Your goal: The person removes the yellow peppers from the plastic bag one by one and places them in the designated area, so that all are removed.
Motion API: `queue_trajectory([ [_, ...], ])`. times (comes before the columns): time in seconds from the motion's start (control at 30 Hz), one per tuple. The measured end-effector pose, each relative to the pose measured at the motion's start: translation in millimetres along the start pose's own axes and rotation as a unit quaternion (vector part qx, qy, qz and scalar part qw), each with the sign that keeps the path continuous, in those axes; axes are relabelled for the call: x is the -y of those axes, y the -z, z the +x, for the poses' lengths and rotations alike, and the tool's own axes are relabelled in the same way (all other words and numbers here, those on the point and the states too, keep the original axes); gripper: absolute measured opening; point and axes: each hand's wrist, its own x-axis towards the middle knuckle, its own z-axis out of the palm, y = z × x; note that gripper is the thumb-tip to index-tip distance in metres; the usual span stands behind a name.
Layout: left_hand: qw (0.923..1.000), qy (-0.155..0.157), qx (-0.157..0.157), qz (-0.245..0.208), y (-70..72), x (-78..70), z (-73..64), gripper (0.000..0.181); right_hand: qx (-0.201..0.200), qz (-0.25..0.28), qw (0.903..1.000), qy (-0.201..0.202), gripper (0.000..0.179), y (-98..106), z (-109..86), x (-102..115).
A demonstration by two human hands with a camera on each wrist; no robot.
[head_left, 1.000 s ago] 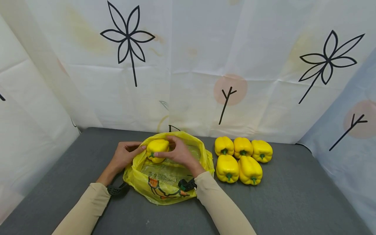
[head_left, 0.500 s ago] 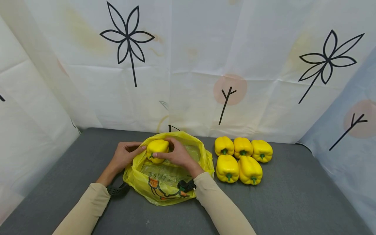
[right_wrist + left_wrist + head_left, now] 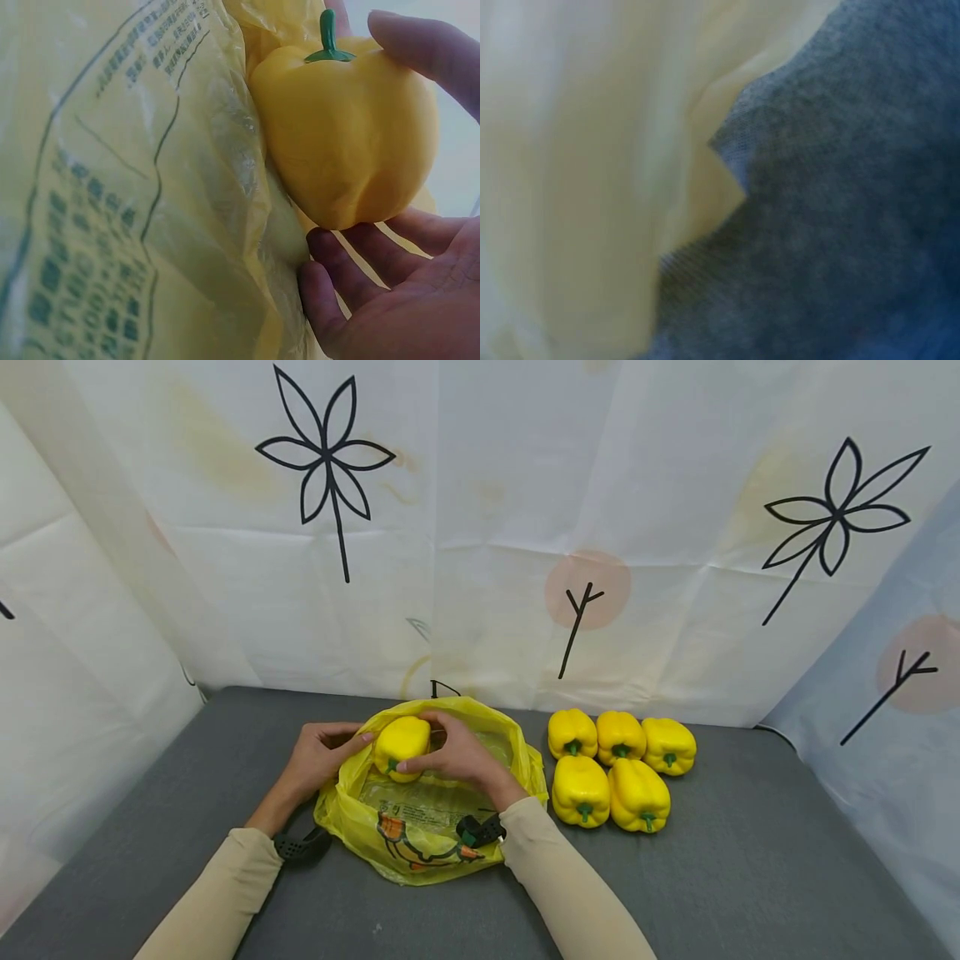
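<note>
A yellow plastic bag (image 3: 341,822) lies in the head view with its mouth spread wide. My left hand (image 3: 317,760) pinches the left side of its rim between thumb and fingers. Just inside that rim, a yellow bell pepper (image 3: 401,742) is held by my right hand (image 3: 461,753). In the right wrist view the thumb presses near the pepper's green stem, and the fingers support the opposite end beside the printed bag wall (image 3: 187,187). The left wrist view holds only blurred pale yellow bag film (image 3: 577,180) over grey cloth; the left fingers are hidden there.
Several more yellow bell peppers (image 3: 581,791) stand in two rows right of the bag. All rest on a grey table (image 3: 757,843), closed in behind by a white patterned curtain (image 3: 480,527). Black straps (image 3: 300,845) circle both wrists.
The right hand has turned the bell pepper slightly and lowered it a little within the bag's mouth, its stem end now pointing further down. The left hand keeps its place at the rim.
</note>
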Motion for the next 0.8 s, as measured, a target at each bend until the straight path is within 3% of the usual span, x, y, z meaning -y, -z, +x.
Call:
queue_trajectory([
  [0.8, 0.9999, -0.011, 0.004, 0.003, -0.2, -1.2, -0.1, 0.027, 0.032, 0.0, 0.9994, 0.014, 0.086, 3.3, -0.9, 4.3],
])
